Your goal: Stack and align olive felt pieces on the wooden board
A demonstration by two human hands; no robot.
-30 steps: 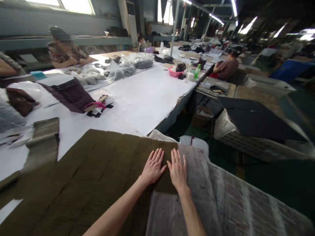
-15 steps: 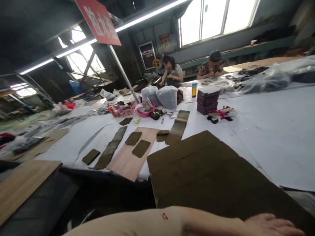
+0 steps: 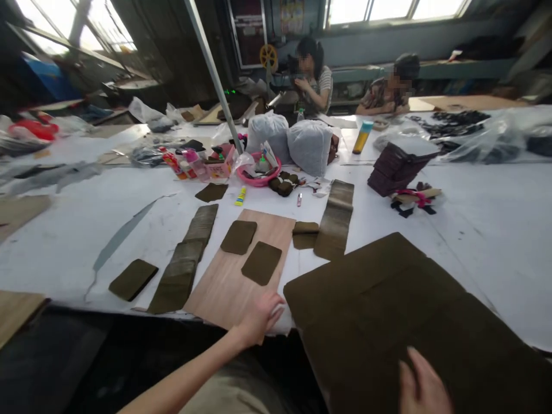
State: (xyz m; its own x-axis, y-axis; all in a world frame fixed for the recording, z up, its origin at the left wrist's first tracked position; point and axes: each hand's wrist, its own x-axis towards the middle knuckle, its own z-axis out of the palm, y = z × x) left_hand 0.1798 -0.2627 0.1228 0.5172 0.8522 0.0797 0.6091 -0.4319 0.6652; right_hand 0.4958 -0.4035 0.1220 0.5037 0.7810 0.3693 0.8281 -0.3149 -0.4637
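My left hand [image 3: 261,317] is over the near right edge of a pale wooden board [image 3: 224,287]. Its fingers are loosely bent and a little apart, with nothing visible in them. Two dark olive rounded pieces [image 3: 261,263] lie on the board just beyond it. At the lower right, my right hand [image 3: 425,385] is above or on a large dark olive sheet [image 3: 371,299], thumb and forefinger apart; I cannot tell whether it touches. A stack of olive strips [image 3: 183,270] lies left of the board, and a rounded olive stack [image 3: 133,280] further left.
Beyond the board are a long olive strip [image 3: 336,218], a yellow tube [image 3: 240,196] and a pink basket [image 3: 259,179]. A metal pole [image 3: 213,75] rises behind. Dark maroon stacked pieces [image 3: 392,169] lean at the right. Two people sit across the table [image 3: 487,230].
The view has turned down and closer to the table. My arm, stretched across to the lower right before, is gone from there; both hands now show. The maroon stack looks more tilted.
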